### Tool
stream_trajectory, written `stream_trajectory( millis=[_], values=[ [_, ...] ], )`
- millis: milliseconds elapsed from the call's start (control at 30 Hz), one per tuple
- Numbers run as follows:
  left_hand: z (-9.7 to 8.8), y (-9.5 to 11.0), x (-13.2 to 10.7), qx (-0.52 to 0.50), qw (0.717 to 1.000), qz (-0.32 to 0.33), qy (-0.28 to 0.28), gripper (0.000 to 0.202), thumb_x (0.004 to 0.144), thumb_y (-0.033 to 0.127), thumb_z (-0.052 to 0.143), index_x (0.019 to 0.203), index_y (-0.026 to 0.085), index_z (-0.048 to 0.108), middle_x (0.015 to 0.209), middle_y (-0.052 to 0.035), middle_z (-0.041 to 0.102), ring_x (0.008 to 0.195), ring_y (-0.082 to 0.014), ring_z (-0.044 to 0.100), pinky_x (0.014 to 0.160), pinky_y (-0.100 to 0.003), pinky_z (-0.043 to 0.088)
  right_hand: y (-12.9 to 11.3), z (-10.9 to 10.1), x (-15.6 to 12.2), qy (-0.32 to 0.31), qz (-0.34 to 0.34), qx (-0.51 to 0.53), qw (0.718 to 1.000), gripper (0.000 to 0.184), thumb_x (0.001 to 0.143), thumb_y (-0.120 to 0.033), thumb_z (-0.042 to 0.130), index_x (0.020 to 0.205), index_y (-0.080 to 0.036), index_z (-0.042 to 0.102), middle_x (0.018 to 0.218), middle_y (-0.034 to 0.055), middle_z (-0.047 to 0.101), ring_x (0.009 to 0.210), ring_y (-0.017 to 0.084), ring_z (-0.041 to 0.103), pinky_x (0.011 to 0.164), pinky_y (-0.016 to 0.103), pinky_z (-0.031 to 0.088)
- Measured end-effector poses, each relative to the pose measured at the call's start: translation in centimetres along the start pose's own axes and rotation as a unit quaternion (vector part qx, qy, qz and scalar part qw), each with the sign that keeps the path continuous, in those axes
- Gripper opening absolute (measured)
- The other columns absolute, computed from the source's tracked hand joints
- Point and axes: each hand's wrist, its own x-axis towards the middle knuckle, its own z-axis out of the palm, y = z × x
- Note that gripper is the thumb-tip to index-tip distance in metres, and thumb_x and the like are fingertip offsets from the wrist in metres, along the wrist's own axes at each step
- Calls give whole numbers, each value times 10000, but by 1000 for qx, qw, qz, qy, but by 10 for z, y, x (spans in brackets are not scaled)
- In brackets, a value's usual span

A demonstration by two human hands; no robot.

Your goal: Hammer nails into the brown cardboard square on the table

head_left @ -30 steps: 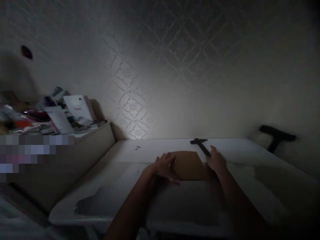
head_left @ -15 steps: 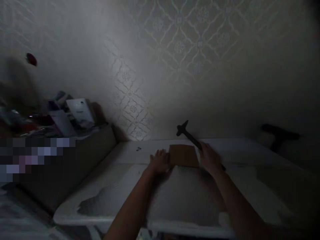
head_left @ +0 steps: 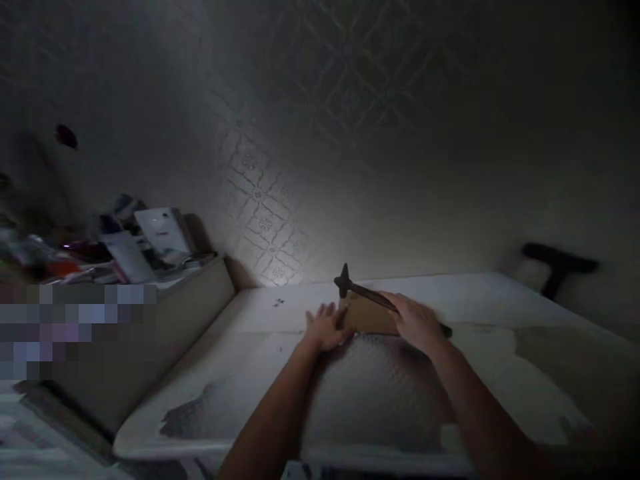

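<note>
Right hand (head_left: 416, 324) clamped around the handle of a hammer (head_left: 370, 293), whose butt projects to the right beyond the fist. The hammer head points left, at the far left corner of a brown board (head_left: 373, 317); whether it touches the board cannot be told. Half a second earlier the head stands higher and farther right, against the wall (head_left: 400, 200); it is now lower, just beside the left fingers.

Left hand (head_left: 326, 328) set at the board's left edge, its fingers spread and apart, the thumb at the near left corner. Its placing differs little from the preceding frame.

The board lies on the white table (head_left: 240, 373), between the hands, its right part covered by the right hand and handle. Compared with one second ago, it sits farther from the table's near edge. Small dark pieces (head_left: 279, 303) remain on the table, left of the board.
</note>
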Motion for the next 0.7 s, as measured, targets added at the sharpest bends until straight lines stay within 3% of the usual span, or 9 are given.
stream_trajectory(
  millis=[333,700],
  values=[
    [-4,3,-3,4,1000,-5,-12,748,898,701,289,1534,310,239,1609,-107,188,1467,-363,146,1104,-687,103,3,-2,-1,-24,20,-23,999,545,872,-103,458,1376,-302,510,1193,54,668,1030,228,639,809,306,460],
    [0,-1,0,-7,1000,-3,-3,748,887,708,309,1530,333,236,1610,-107,187,1470,-350,147,1106,-686,84,2,-3,-1,-24,19,-29,999,554,858,-89,474,1366,-299,533,1214,55,667,1051,226,636,834,298,465]
  ],
)
